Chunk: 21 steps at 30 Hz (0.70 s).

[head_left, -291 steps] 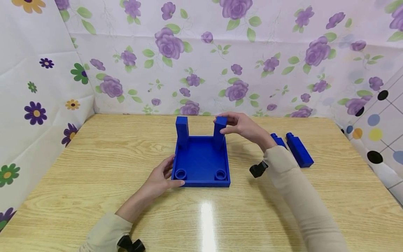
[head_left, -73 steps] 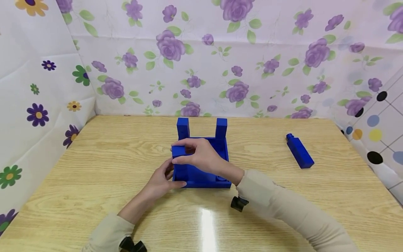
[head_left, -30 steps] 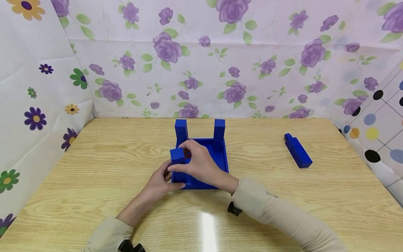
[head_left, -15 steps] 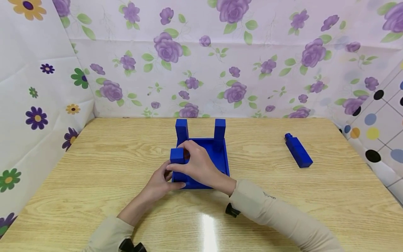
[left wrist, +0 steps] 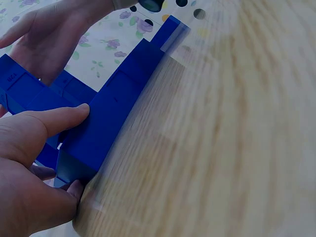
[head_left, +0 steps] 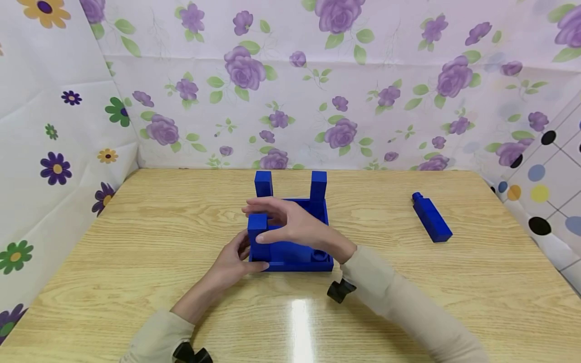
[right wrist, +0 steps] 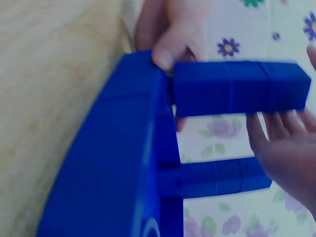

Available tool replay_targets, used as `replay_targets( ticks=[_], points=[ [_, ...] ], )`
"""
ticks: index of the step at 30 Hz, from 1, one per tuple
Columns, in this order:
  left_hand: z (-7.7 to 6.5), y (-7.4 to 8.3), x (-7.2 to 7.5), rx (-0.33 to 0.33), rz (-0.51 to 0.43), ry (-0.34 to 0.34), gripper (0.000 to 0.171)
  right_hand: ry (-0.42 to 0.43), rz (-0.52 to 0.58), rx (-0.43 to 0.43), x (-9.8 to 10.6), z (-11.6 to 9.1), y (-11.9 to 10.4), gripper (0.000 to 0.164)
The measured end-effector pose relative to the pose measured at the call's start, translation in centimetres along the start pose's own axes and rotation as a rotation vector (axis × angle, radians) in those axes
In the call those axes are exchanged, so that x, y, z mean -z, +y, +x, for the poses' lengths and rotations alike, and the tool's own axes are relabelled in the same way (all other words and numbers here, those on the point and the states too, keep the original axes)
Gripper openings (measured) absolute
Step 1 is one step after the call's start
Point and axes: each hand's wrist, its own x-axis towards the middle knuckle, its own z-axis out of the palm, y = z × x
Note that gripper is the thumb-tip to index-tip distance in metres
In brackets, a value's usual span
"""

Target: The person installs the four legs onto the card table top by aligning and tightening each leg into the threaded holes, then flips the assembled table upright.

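Note:
A blue square base with a raised rim lies on the table, several blue square posts upright at its corners. My left hand grips its near left corner, thumb over the rim. My right hand is loosely spread around the near left post, thumb by its right side; in the right wrist view its fingers are extended beside the post's end. The far left post and far right post stand behind. A round socket shows at the near right corner.
One loose blue post with a threaded-looking round neck lies on the wooden table to the right. Flower-printed sheets hang behind and at the left of the table.
My right hand has loosened its grip on the near left post, which stays upright in the corner. Since the earliest frame, that post was brought over from the right. My left hand has stayed on the base.

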Motion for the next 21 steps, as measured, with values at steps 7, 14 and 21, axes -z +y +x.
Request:
replay_targets(
  ticks=[7, 14, 21],
  points=[
    [-0.06, 0.05, -0.02, 0.011, -0.015, -0.006, 0.081, -0.111, 0.127, 0.004, 1.12, 0.42, 0.44, 0.059],
    [0.01, -0.02, -0.02, 0.006, -0.025, -0.012, 0.082, -0.109, 0.142, 0.032, 1.04, 0.55, 0.76, 0.049],
    [-0.04, 0.04, 0.06, 0.008, -0.023, -0.008, 0.083, -0.044, 0.028, -0.021, 0.62, 0.32, 0.63, 0.049]
  ],
)
